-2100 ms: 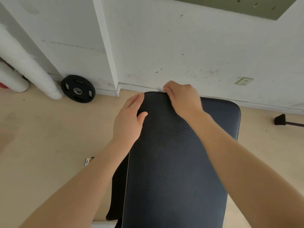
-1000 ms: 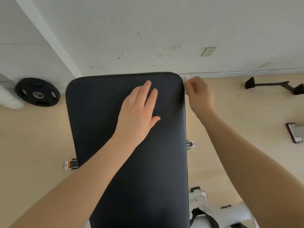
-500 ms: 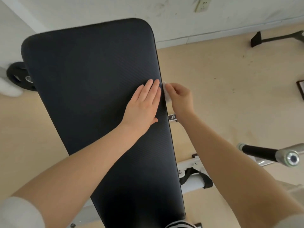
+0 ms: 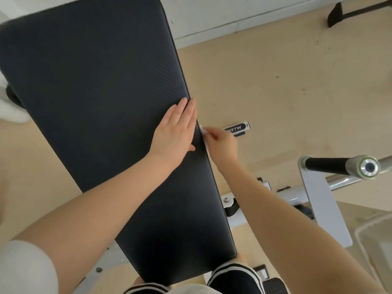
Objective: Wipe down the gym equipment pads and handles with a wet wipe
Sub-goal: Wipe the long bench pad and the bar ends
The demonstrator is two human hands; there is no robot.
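The left hand lies flat on the black bench pad – firm, probably slippery when wet – while the right hand pinches the thin, limp wet wipe against its right edge.

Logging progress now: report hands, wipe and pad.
Left hand flat on pad, open. Right hand pinching wipe against pad's right edge. Nothing in the way along that edge.

Open floor right of the bench pad (black-gripped bar nearer in)
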